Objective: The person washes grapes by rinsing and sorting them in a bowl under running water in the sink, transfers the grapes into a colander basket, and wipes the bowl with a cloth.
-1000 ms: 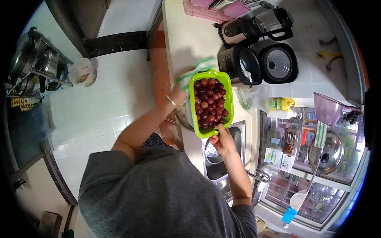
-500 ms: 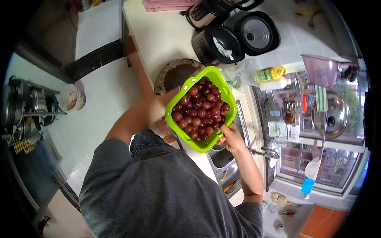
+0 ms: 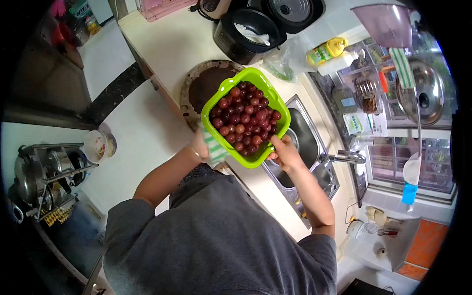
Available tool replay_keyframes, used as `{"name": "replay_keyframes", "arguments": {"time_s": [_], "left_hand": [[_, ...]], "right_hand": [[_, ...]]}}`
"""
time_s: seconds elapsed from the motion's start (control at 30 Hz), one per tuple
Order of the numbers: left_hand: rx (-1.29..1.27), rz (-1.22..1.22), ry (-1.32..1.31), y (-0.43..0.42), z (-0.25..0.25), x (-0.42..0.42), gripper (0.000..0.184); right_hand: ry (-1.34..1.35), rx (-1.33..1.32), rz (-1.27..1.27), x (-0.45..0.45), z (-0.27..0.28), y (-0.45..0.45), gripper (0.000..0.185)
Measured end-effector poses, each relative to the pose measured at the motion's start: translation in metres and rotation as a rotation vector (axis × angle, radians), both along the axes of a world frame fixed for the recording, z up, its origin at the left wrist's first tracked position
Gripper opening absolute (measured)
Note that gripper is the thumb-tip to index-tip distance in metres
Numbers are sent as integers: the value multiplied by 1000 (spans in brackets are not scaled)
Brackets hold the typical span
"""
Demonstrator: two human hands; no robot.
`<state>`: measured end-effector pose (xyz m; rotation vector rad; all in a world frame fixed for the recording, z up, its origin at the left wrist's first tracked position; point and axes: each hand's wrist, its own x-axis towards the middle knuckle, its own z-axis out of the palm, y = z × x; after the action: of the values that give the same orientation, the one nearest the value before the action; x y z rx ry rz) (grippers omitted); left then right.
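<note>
A lime-green plastic basket (image 3: 221, 91), heaped with dark red grapes (image 3: 246, 117), is held up in front of my body and tilted a little. My right hand (image 3: 286, 152) grips its lower right corner, thumb over the rim. Beside the basket's lower left side, my left hand (image 3: 199, 143) holds a green-and-white striped cloth (image 3: 213, 146); its fingers are partly hidden by the cloth and blurred. Below the basket, to the right, lies the steel sink (image 3: 307, 128). A round dark chopping board (image 3: 199, 91) is partly covered by the basket.
A black rice cooker (image 3: 228, 37) with its lid up stands at the back of the counter (image 3: 157, 46). Near it are a plastic bag (image 3: 285, 61) and a yellow bottle (image 3: 327, 51). The tap (image 3: 349, 157) reaches over the sink. A pot rack (image 3: 54, 172) stands at left.
The striped cloth now shows in my left hand, which has come lower beside the basket. My right hand keeps its grip on the basket. The whole view has turned and shifted.
</note>
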<state>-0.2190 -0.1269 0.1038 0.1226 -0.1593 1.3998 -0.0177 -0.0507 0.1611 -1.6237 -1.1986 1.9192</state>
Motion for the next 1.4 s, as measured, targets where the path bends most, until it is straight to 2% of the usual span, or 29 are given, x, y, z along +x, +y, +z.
{"name": "replay_keyframes", "arguments": {"time_s": [0.07,0.1,0.17,0.2,0.27,0.33,0.37,0.43,0.47,0.53,0.57,0.6,0.67,0.73,0.8,0.87,0.93,0.97,1.0,1.07,1.1,1.13,1.2,1.27,1.33,1.37,1.4], "left_hand": [[-69,-49,19,-2,-22,-17,45],[7,188,481,-5,-22,-29,44],[-17,170,339,5,-28,-41,40],[-23,163,349,3,-34,-42,40],[-144,280,699,-6,-42,-45,44],[54,499,1307,-11,-2,-36,42],[-214,482,1105,-9,37,-20,41],[-180,676,1354,-18,13,-15,40],[-177,669,1361,-17,16,-13,40],[-278,801,1590,-13,26,-9,37],[-251,898,1692,-10,26,-11,34],[-249,898,1694,-8,27,-19,34],[-165,580,1792,-2,35,-37,32],[-146,532,1744,9,43,-47,31],[23,380,1698,23,38,-61,33],[76,387,1712,36,36,-63,34],[171,435,1915,50,29,-66,32],[291,383,1928,57,41,-69,31],[290,381,1929,63,50,-70,31],[355,79,1841,72,60,-75,29],[504,147,1878,84,53,-77,28],[499,150,1879,94,50,-79,28],[722,-39,1896,114,58,-75,28],[758,-97,1942,127,66,-65,30],[914,-229,2025,141,71,-45,31],[904,-226,2029,148,70,-34,31],[1046,-177,2111,152,67,-21,31]], "right_hand": [[-90,74,174,12,-4,8,28],[-101,108,210,10,4,7,26],[-76,99,197,8,14,4,25],[-60,96,190,8,14,2,24],[-47,53,180,12,6,3,24],[-2,32,104,11,7,3,24],[-19,40,72,6,14,2,23],[-32,38,55,5,17,5,22],[-50,43,49,6,16,6,21],[-28,48,85,12,11,10,19],[-43,68,124,12,11,12,19],[-59,87,164,13,11,12,19],[-62,92,183,18,12,12,18],[-70,109,226,20,15,16,16],[-83,93,250,22,18,18,14],[-146,183,480,27,17,16,13],[-129,118,481,24,21,11,13],[-115,85,488,24,20,11,14],[-100,51,495,25,19,11,14],[-117,83,523,25,21,16,14],[-134,117,552,25,21,20,14],[-134,117,557,25,20,21,14],[-102,118,516,26,16,25,15],[-108,107,498,21,20,25,15],[-115,135,495,19,21,27,13],[-114,134,503,19,19,28,13],[-114,103,479,19,14,28,16]]}}
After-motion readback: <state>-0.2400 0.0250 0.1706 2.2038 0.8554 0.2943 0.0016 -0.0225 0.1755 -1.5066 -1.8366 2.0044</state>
